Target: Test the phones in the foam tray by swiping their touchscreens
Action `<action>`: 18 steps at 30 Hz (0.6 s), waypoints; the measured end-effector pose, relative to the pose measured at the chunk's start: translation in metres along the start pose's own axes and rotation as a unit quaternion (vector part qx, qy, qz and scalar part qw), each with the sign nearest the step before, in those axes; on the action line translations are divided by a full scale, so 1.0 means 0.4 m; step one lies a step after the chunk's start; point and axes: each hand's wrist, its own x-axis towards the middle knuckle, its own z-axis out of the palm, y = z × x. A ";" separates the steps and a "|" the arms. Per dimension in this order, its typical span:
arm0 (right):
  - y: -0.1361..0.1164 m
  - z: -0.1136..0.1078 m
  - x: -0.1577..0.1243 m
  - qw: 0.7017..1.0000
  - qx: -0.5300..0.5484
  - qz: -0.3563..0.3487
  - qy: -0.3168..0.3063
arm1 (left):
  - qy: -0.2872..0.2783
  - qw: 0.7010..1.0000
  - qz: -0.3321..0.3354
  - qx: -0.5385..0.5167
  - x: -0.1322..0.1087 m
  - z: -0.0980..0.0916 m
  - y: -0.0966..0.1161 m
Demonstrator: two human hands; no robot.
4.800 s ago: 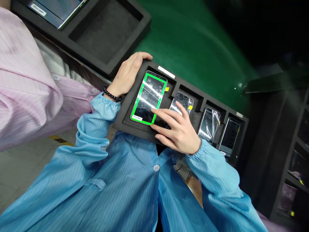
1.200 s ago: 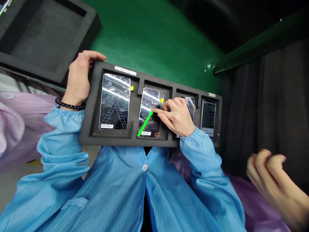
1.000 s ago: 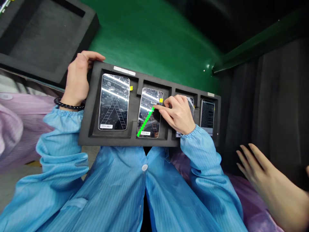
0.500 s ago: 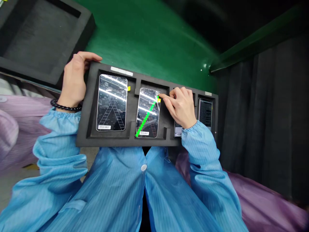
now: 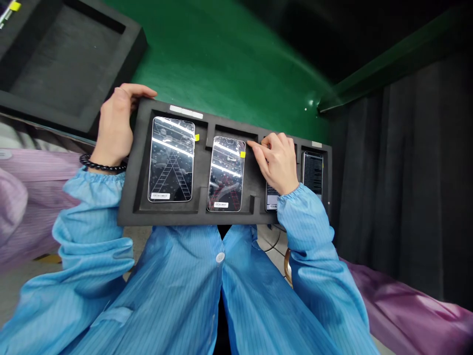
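A dark foam tray [image 5: 166, 218] lies across my lap side at the table edge. My left hand [image 5: 117, 118] grips its upper left corner, with one finger stretched along the top edge. In the left pocket rests a large smartphone [image 5: 172, 162] showing a white grid pattern. Beside it, a second smartphone [image 5: 226, 172] shows a dark screen with faint red lines and a yellow tab. Just off its upper right corner is my right hand [image 5: 275, 160], holding nothing, forefinger extended and other fingers curled. A third smartphone [image 5: 272, 199] is partly hidden beneath that hand.
A fourth smartphone [image 5: 312, 175] with text on its screen sits in the tray's right end. Another foam tray [image 5: 129, 54] stands at the upper left on the green tabletop [image 5: 207, 64]. Black curtains [image 5: 388, 187] hang on the right. Purple sleeves or clothing [image 5: 399, 301] show at both sides.
The green diagonal trail on the second smartphone's screen is gone. My right forefinger has shifted slightly right, off that screen's corner. My left hand keeps its hold on the tray.
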 end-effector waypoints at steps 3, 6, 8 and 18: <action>0.001 -0.012 0.000 0.999 0.021 0.018 0.034 | -0.006 1.000 0.000 0.007 0.000 -0.002 0.000; -0.011 -0.030 0.010 0.997 0.050 0.012 0.057 | -0.015 1.000 0.006 0.014 0.000 -0.004 0.001; -0.030 -0.040 0.023 0.997 0.067 -0.014 0.046 | -0.019 1.000 0.008 0.017 0.000 -0.005 0.001; -0.115 -0.028 0.095 0.993 0.070 -0.078 -0.061 | -0.025 0.999 0.015 0.015 0.003 -0.008 -0.010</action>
